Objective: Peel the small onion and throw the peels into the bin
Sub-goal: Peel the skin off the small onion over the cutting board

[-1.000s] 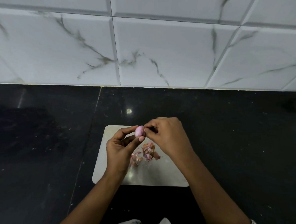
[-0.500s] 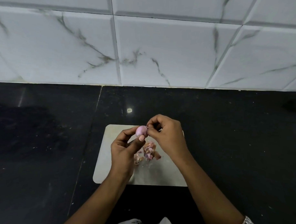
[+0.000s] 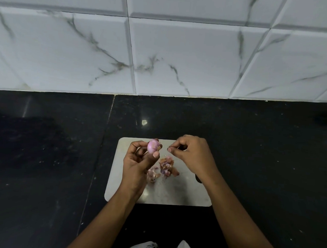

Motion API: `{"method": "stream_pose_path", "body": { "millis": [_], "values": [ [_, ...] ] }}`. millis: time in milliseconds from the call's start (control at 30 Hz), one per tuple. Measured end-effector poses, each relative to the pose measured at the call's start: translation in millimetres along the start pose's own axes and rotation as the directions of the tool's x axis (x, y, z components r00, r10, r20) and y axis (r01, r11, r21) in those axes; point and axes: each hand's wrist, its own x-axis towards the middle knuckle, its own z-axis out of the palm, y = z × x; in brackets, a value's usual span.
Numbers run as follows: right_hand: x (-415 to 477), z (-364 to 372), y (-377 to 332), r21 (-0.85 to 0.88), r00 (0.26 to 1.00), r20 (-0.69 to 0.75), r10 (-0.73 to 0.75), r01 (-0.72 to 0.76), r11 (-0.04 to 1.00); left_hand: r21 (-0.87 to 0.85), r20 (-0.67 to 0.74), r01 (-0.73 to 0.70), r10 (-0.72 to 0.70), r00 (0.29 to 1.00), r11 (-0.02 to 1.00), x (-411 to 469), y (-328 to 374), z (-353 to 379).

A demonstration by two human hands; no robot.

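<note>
Board: The pale board (image 3: 175, 197) lay on the black counter (image 3: 268, 164) right in front of you.
Peels: A loose heap of peels (image 3: 165, 167) sat mid-board, between your wrists. It likely needed gathering in one sweep before binning.
Left hand: Your left hand (image 3: 139, 163) was raised over the board, thumb and fingertips curled round the onion (image 3: 152, 146).
Right hand: Your right hand (image 3: 192, 154) was apart from the left, thumb and forefinger pinched together. Whether a scrap of skin sat in that pinch could not be told.
Onion: It showed smooth pink flesh, with a dark fleck at its top end. Peeling appeared nearly done.
Technique: You would have done well to roll the onion in the left fingertips, check every side, and nip any leftover skin at the tip with a nail. Drop scraps onto the heap.
Bin: Not in view.
Wall: White marbled tiles (image 3: 180, 55) rose behind the counter.
</note>
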Motion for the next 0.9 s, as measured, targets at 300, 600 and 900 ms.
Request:
{"method": "stream_pose_path", "body": {
  "millis": [300,600,900],
  "values": [
    [-5.0,1.3,-11.1,0.111,0.994,-0.007,-0.108,0.108,0.988,0.187,0.032,-0.096,0.092,0.995,0.978,0.1,5.1,-5.5],
    [-2.1,7.6,-5.4,0.045,0.993,-0.069,-0.093,0.096,0.994,0.324,0.01,-0.1,0.103,0.995,0.941,-0.5,4.4,-8.4],
    [-10.1,19.3,-24.5,0.092,0.984,-0.048,-0.174,0.177,0.98,0.454,0.032,-0.168,0.173,0.984,0.875,-0.1,4.2,-3.6]
  ]
}}
